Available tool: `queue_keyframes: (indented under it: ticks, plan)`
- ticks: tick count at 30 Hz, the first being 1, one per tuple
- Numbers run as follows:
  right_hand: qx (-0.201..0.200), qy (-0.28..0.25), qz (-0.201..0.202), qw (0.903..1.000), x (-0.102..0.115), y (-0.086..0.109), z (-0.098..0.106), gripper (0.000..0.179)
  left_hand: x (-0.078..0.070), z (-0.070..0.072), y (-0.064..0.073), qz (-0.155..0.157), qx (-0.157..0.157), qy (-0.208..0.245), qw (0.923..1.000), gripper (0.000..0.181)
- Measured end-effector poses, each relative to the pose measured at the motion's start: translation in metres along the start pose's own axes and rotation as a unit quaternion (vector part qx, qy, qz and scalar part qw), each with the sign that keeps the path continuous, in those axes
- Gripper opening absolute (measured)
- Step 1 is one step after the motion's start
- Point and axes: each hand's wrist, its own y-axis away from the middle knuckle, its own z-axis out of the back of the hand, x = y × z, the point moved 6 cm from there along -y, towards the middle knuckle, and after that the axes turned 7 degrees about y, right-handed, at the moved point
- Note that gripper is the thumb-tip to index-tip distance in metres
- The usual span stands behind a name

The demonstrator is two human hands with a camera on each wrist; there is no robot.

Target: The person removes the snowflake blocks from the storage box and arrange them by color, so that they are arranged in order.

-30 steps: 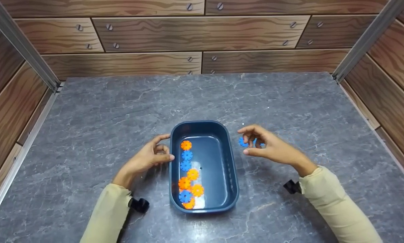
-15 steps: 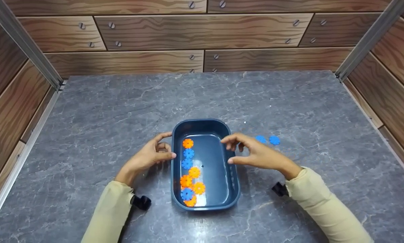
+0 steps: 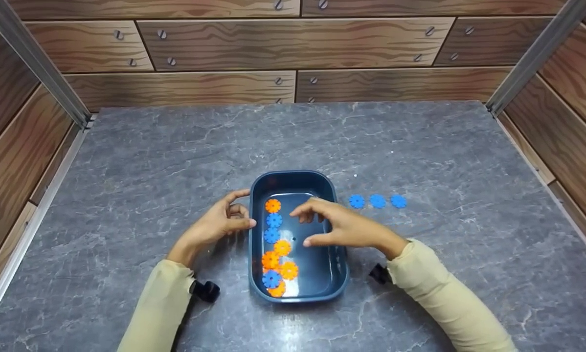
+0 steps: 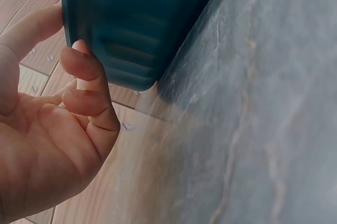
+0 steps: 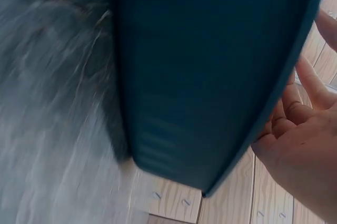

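head view: mid-frame on a grey marbled surface (image 3: 166, 146), a dark blue tub (image 3: 317, 274) with rounded corners, long sides pointing away from the wearer. inside, along the left wall, orange toothed discs (image 3: 273, 206) and blue toothed discs (image 3: 274, 220): from the far end, one orange, two blue in line, then a partly overlapping cluster, mostly orange with one blue. on the surface just right of the tub, a flat row of three more blue discs (image 3: 377, 201). at the tub's left side, the left hand (image 3: 219, 222), grip clasping the rim: thumb over the edge, index finger against the outer wall, other fingers bent. above the tub's interior, across the right rim, the right hand (image 3: 344, 226), grip released, thumb and index finger well apart. on both arms, pale yellow sleeves (image 3: 155, 305); at the wrists, small black devices (image 3: 206, 291). behind and to the sides, walls (image 3: 293, 44) patterned like wooden planks.

left wrist view: outer wall of the tub at the top, left hand at the left, in contact with the rim; surface blurred at right.

right wrist view: outer wall of the tub large in the centre; beyond its rim, at the right edge, the right hand, fingers partly hidden.
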Motion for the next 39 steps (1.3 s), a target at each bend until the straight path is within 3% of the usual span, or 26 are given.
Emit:
queue_keyframes:
  ticks: [5,13,23,34,39]
  plan:
    - [0.024,0.003,-0.001,0.9997,0.000,-0.010,-0.010,0.053,-0.001,-0.001,0.000,-0.002,0.007,-0.003,1.0000,0.076]
    - [0.081,0.049,0.034,0.9950,0.005,-0.020,-0.023,0.051,-0.002,0.000,0.000,-0.004,0.007,-0.003,1.0000,0.077]
    - [0.136,0.081,0.004,0.9874,0.003,-0.025,-0.038,0.051,-0.002,0.000,0.000,-0.009,0.009,-0.007,0.9999,0.077]
    - [0.161,0.211,0.013,0.9640,0.000,-0.027,-0.051,0.043,-0.002,-0.001,0.001,-0.013,0.009,0.002,0.9999,0.076]
    - [0.169,0.240,0.021,0.9558,-0.002,-0.027,-0.054,0.040,-0.002,-0.001,0.000,-0.009,0.007,0.003,0.9999,0.075]
